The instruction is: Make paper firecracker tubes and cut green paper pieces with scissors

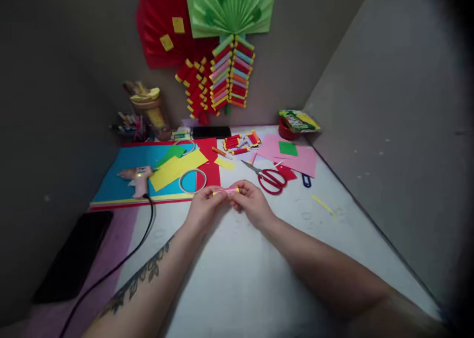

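Observation:
Between the fingertips of both hands is a small pink paper roll (230, 190) with yellow bands at its ends. My left hand (207, 203) pinches its left end, and my right hand (253, 202) grips the right end. Behind the right hand lie red-handled scissors (272, 181), blades pointing up and left. A ring-shaped roll (192, 181) stands just beyond the left hand. Several finished red rolls with yellow ends (232, 141) are grouped farther back, near a loose pink roll (253, 158).
A pink glue gun (141, 181) with a black cord (126, 261) rests at left on blue paper (122, 185). Yellow paper (177, 170), pink paper (305, 164) and a yellow strip (323, 205) lie about. A black tablet-like slab (74, 256) is at lower left. Paper fans (231, 9) hang behind.

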### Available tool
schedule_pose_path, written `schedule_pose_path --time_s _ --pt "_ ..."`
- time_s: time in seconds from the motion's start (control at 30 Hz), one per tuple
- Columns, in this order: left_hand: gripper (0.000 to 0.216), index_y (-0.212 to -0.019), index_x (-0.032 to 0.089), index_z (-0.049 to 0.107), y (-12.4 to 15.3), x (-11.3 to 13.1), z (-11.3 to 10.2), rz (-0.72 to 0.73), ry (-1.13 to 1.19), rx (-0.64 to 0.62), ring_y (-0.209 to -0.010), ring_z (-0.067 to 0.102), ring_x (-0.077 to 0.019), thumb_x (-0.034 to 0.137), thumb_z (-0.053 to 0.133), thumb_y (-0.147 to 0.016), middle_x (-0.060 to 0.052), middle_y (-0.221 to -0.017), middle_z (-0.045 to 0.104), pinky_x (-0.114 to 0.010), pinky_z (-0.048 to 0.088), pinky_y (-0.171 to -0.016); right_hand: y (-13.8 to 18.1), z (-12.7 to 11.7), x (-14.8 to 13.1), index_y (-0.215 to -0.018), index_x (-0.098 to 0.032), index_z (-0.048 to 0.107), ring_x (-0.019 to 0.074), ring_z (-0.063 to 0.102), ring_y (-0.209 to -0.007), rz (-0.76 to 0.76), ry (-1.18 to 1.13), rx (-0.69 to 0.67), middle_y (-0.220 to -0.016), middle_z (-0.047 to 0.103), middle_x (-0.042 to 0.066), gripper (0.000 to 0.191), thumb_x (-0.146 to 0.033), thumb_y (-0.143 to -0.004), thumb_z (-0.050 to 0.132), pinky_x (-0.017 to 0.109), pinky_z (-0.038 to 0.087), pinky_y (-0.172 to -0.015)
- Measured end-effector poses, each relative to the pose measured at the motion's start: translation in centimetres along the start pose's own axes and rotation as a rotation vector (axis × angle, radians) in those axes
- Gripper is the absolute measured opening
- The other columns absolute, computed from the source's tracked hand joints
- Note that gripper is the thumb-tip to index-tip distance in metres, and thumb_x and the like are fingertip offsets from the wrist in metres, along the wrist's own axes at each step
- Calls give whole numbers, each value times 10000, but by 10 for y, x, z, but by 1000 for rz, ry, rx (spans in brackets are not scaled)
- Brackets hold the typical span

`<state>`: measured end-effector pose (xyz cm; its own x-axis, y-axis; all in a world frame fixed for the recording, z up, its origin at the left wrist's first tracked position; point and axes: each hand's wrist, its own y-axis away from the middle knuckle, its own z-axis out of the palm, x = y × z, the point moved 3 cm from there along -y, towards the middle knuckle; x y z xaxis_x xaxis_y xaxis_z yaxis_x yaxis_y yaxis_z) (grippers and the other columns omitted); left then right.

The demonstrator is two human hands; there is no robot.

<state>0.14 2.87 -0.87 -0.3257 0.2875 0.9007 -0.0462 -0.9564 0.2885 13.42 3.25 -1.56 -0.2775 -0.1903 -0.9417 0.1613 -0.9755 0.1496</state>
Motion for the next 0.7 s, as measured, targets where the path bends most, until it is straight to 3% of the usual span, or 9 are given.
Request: schedule_pose_path --time_s 0.53,0.7 --pt "218 -840 141 647 4 8 -1 225 -381 -2 -628 574 -120 255 697 -660 -24 -712 652 -211 442 -575 -2 2 -2 -712 -167 562 63 501 -436 116 -233 84 -542 608 -28 139 -179 -608 652 159 343 -412" --pt "205 -841 141 657 4 8 -1 238 -395 8 -637 580 -123 267 672 -681 -29 -722 662 -208 441 -580 -1 2 -1 -711 -171 552 71 507 -438 115 -232 76 -542 609 -25 135 -183 -614 646 164 342 -411"
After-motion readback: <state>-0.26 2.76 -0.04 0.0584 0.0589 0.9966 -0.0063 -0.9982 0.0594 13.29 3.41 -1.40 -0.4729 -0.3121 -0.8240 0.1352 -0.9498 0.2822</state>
